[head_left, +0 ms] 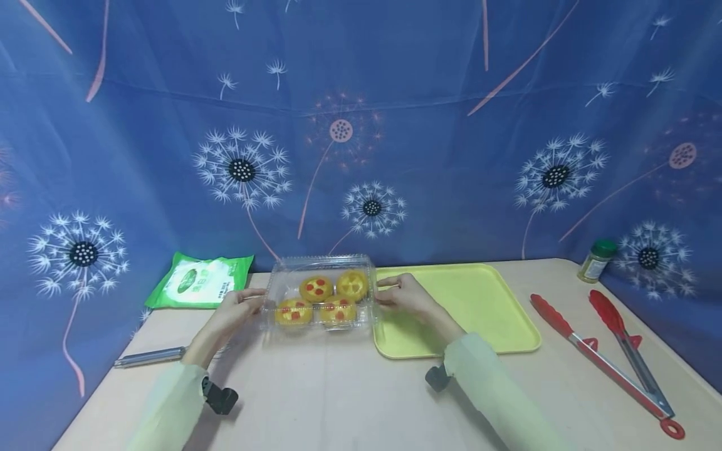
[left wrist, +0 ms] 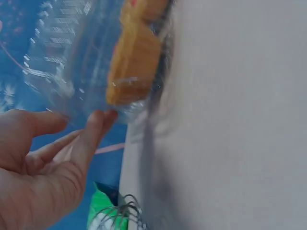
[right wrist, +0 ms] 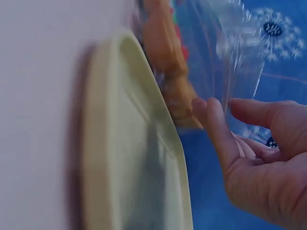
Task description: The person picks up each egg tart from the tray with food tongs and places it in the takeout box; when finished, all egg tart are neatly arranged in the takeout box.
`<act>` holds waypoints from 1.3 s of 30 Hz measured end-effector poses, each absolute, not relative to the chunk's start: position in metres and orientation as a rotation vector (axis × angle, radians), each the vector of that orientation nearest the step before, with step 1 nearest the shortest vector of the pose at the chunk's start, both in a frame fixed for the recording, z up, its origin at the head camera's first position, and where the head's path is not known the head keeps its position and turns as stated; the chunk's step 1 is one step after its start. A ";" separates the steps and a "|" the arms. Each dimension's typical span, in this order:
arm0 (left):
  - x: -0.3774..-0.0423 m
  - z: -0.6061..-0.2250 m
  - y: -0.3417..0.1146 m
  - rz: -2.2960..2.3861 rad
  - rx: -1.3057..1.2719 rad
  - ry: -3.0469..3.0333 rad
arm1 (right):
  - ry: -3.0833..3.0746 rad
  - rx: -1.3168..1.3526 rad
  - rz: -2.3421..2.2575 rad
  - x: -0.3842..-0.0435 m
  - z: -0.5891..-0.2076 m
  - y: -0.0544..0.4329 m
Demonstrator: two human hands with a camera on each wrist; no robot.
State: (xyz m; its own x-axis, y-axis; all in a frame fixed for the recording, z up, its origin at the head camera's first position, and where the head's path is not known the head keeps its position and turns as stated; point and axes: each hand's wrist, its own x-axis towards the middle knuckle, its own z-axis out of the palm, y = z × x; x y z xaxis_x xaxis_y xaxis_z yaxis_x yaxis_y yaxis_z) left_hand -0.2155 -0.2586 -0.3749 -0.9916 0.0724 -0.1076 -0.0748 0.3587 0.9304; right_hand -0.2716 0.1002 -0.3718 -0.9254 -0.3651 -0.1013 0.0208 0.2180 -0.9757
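A clear plastic clamshell box (head_left: pixel 269 282) holds several small yellow pastries (head_left: pixel 316 288) with red bits on top. My left hand (head_left: pixel 232 316) pinches the box's left end between thumb and fingers, and my right hand (head_left: pixel 414 300) pinches its right end. In the left wrist view the fingertips of the left hand (left wrist: pixel 43 177) meet the box wall beside a pastry (left wrist: pixel 134 67). The right wrist view has the right hand (right wrist: pixel 268 158) at the opposite end, thumb and fingers on the plastic. The box's underside is hidden in the head view.
Right of the box lies a yellow tray (head_left: pixel 468 300), its left edge close to it. Red-tipped tongs (head_left: pixel 603 369) and a green-capped jar (head_left: pixel 598 260) sit farther right. A green-and-white bag (head_left: pixel 200 282) and a whisk (head_left: pixel 152 357) lie left. Blue dandelion cloth (head_left: pixel 429 156) hangs behind.
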 end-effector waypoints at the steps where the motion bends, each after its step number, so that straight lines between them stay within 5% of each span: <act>1: -0.210 -0.374 -0.258 1.693 -0.024 2.489 | 2.169 -0.323 -1.750 -0.265 -0.372 0.101; 11: -0.173 -0.372 -0.258 2.010 0.024 2.105 | 1.752 -0.283 -1.925 -0.228 -0.376 0.111; 39: -0.165 -0.384 -0.244 2.346 -0.168 1.912 | 1.690 -0.155 -2.110 -0.223 -0.385 0.100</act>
